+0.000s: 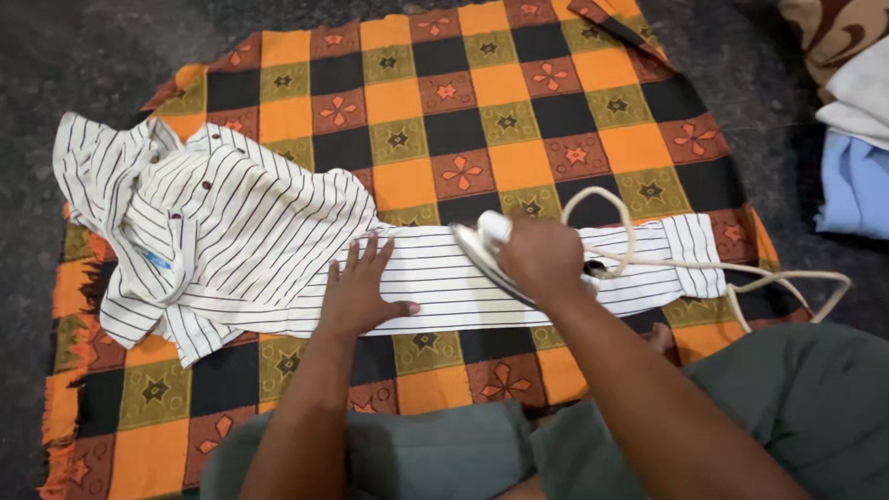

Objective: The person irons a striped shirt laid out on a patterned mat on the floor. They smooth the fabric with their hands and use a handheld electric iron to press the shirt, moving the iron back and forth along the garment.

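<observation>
— Shirt (222, 231) first: white with dark stripes, its body bunched at the left of the orange and black checked blanket (519, 102), one sleeve (556, 268) stretched flat to the right across the middle.

— Where are your hands?

— My left hand (356, 292) lies open, palm down on the sleeve near the shoulder, pinning it. My right hand (542, 259) is clenched round the handle of the iron (491, 245), which sits on the sleeve just beside my left fingers.

— What worries you?

— A push leftward could, I think, run the hot plate into those fingertips. Resting it too long might scorch the cloth. And the cord (732, 273) loops over the cuff; it could snag and drag the sleeve crooked.
</observation>
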